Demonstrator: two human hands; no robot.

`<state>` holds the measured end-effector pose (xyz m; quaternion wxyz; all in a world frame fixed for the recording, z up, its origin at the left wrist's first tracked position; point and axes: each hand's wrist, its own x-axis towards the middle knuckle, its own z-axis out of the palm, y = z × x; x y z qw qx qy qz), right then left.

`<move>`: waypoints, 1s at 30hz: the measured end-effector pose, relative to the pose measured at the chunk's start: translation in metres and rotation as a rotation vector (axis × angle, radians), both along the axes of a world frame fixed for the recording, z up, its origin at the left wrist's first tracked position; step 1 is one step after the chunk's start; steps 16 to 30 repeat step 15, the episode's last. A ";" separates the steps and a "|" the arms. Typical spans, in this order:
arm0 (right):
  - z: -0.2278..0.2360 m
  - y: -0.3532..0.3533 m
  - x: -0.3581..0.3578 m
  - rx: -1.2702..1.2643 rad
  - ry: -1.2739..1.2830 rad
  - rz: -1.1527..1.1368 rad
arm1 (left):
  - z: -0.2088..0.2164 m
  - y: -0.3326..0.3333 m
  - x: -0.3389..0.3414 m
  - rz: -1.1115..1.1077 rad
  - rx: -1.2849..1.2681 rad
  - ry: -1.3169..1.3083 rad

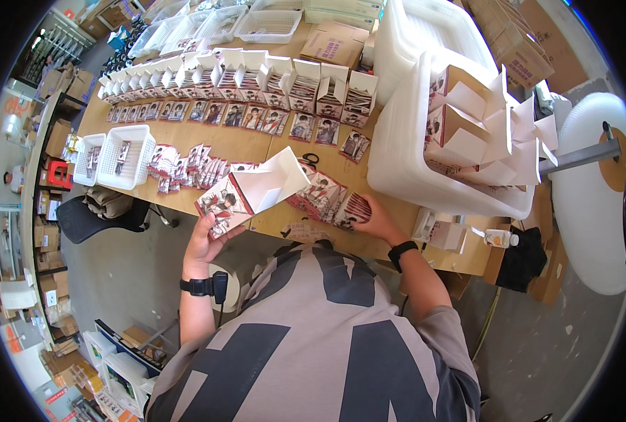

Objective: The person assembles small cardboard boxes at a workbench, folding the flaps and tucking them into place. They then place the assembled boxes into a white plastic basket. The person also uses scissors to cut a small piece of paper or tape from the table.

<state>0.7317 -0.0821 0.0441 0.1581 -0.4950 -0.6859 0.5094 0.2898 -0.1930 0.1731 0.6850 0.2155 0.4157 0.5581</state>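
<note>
My left hand [211,243] is closed on a small printed carton [258,188], tilted above the table's near edge with its white flaps standing open. The carton's front bears a dark-haired drawn figure on white and dark red. To its right lies a row of flat printed packets [318,193] in the same colours. My right hand [380,221] grips the right end of this row, a bunch of packets [355,209] standing edge-up. How many packets it holds I cannot tell. Black-handled scissors [311,160] lie just beyond the row.
Open cartons filled with packets [302,88] curve along the table's far side, with printed cards [254,117] before them. Loose packets [193,167] and white baskets [126,156] lie left. A big white tub [404,151] of open cartons stands right, near a white roll [594,204].
</note>
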 end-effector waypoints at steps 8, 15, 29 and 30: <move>-0.064 0.011 0.017 -0.571 0.396 -0.391 | -0.005 -0.003 0.001 -0.002 -0.013 -0.011; -0.057 0.013 0.032 -0.230 0.127 -0.385 | -0.004 0.001 0.009 -0.051 0.020 0.035; -0.057 0.013 0.032 -0.230 0.127 -0.385 | -0.004 0.001 0.009 -0.051 0.020 0.035; -0.057 0.013 0.032 -0.230 0.127 -0.385 | -0.004 0.001 0.009 -0.051 0.020 0.035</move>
